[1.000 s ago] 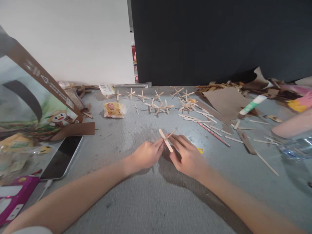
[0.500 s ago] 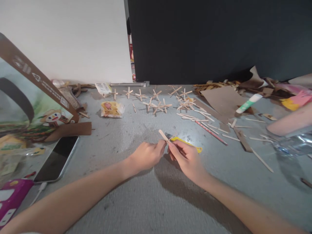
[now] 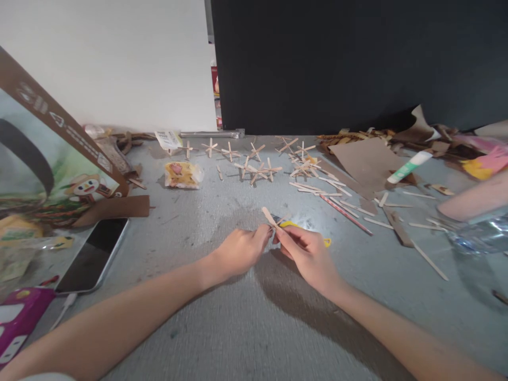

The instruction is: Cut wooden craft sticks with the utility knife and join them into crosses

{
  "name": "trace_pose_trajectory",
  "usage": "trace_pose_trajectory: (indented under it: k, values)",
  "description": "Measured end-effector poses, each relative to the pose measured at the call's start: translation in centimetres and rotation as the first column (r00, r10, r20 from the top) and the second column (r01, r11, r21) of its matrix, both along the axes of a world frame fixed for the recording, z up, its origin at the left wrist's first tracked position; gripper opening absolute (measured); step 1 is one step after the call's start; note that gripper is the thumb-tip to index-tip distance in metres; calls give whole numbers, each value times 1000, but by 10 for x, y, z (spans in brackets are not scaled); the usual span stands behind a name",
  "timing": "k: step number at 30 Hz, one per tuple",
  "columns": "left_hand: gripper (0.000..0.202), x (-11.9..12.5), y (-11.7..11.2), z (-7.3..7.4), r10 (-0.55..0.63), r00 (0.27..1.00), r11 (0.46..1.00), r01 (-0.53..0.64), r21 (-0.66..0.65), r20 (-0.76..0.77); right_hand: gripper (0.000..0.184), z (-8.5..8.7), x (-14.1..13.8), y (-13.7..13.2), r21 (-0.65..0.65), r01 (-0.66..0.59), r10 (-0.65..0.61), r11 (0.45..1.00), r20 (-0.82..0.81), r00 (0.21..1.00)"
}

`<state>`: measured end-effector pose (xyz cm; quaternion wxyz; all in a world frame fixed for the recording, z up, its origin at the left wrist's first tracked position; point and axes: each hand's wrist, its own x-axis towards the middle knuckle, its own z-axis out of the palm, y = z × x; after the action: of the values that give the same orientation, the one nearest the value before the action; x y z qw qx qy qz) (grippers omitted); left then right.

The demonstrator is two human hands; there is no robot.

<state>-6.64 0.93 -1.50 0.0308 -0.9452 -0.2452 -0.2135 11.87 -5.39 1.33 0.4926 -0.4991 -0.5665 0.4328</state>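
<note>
My left hand [image 3: 243, 250] pinches a short wooden craft stick [image 3: 269, 216] that tilts up and away over the grey table [image 3: 238, 328]. My right hand [image 3: 307, 253] is closed round a yellow-handled cutter [image 3: 305, 230], its tip right at the stick near my left fingertips. Both hands meet at the table's middle. Farther back lie several glued stick crosses [image 3: 257, 170] and loose sticks [image 3: 317, 189].
A phone [image 3: 93, 253] on a cable lies at the left beside a printed bag [image 3: 47, 159]. A glue tube [image 3: 409, 167], brown card scraps [image 3: 365, 161] and a red pencil [image 3: 344, 214] are at the right. Another person's forearm [image 3: 476, 202] enters from the right edge.
One second ago my right hand held the stick with my left and no cutter showed. It now grips the yellow cutter at the stick. The hands stayed in place.
</note>
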Motion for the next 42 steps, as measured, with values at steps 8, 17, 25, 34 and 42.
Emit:
trace_pose_trajectory:
  k: [8,17,25,34,42]
  values:
    - [40,2,-3,11,53,995,965,-29,-262,84,42,0,-1,1,-6,-20,20,1000,6,1000]
    - [42,0,-2,23,89,964,791,83,-606,249,43,-3,-3,-2,48,-17,16,999,18,1000]
    - [43,4,1,16,134,879,375,383,-844,458,44,-10,1,-1,69,-21,14,997,100,995]
    - [44,8,-7,17,189,846,520,344,-782,498,39,-7,-4,-2,107,-52,44,993,81,996]
    - [55,14,-12,25,296,843,595,205,-777,449,42,-5,-10,-3,109,-54,51,993,28,998]
